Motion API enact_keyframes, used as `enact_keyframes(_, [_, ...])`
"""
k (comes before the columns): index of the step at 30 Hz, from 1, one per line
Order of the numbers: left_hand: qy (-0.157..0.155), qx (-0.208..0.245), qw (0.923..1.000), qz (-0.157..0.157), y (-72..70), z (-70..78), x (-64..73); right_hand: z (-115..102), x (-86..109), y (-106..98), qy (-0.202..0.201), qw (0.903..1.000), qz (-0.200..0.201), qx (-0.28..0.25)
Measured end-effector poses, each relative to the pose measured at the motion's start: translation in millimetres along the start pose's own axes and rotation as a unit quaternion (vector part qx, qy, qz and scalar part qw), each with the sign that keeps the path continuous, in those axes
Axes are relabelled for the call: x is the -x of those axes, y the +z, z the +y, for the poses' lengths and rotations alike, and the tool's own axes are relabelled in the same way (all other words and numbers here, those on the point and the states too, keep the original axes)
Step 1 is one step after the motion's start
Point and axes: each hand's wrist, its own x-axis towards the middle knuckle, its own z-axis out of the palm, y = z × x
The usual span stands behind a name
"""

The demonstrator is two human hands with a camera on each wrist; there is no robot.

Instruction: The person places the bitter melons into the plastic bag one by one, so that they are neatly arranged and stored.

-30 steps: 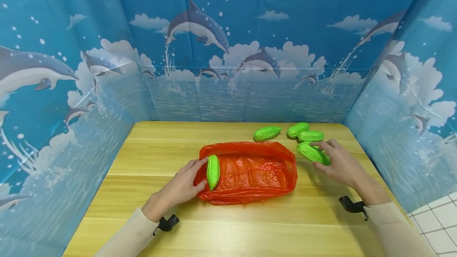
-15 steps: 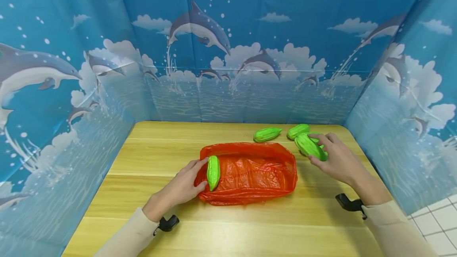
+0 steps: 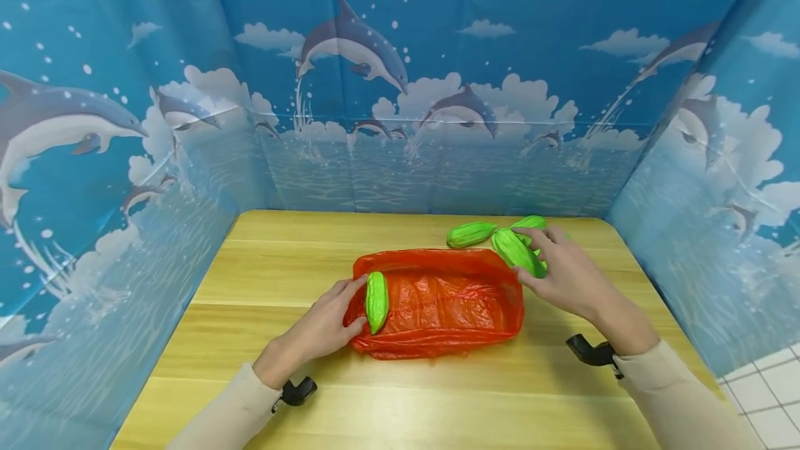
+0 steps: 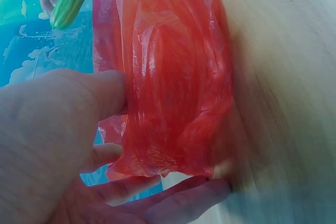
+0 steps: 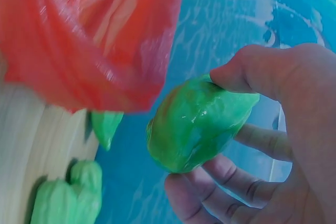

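Note:
A red plastic bag (image 3: 437,347) lies with its wide mouth open upward, and one green ridged gourd (image 3: 377,303) sits inside at its left end. My left hand (image 3: 323,321) holds that end, thumb and fingers spread around it; the left wrist view shows the thumb (image 4: 111,92) against the red film. My right hand (image 3: 565,275) grips another green gourd (image 3: 516,253) between thumb and fingers, raised close to the bag's back right corner. In the right wrist view this gourd (image 5: 199,124) is seen from near its end, beside the bag (image 5: 105,40).
Behind the bag, a green gourd (image 3: 470,234) lies on the wooden table (image 3: 281,248). Another gourd (image 3: 528,221) lies farther right, with one more mostly hidden by my right hand. A blue dolphin-print curtain (image 3: 406,165) rises along the table's back and sides.
My right hand has lifted the gourd from the right of the bag and carried it left toward the bag's back right corner. My left hand has kept its place.

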Motion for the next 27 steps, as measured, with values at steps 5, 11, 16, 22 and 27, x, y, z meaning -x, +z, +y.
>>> enact_keyframes(5, [-0.003,-0.003,1.0000,-0.002,0.0,0.1,1.1,-17,-6.0,6,-0.002,0.9998,-0.017,0.005])
enact_keyframes(11, [-0.002,0.005,1.0000,-0.008,0.2,0.7,2.6,-34,-13.7,17,-0.016,0.9993,-0.032,0.005])
enact_keyframes(16, [-0.002,0.007,1.0000,-0.004,-0.1,1.2,2.9,-47,-23.9,29,-0.037,0.9985,-0.040,0.010])
enact_keyframes(22, [-0.002,0.005,1.0000,0.000,-0.4,-0.1,2.1,-57,-35.3,41,-0.051,0.9972,-0.053,0.013])
enact_keyframes(27, [-0.008,0.008,0.9999,-0.002,-0.8,-1.4,1.4,-64,-42.5,48,-0.061,0.9962,-0.062,-0.005])
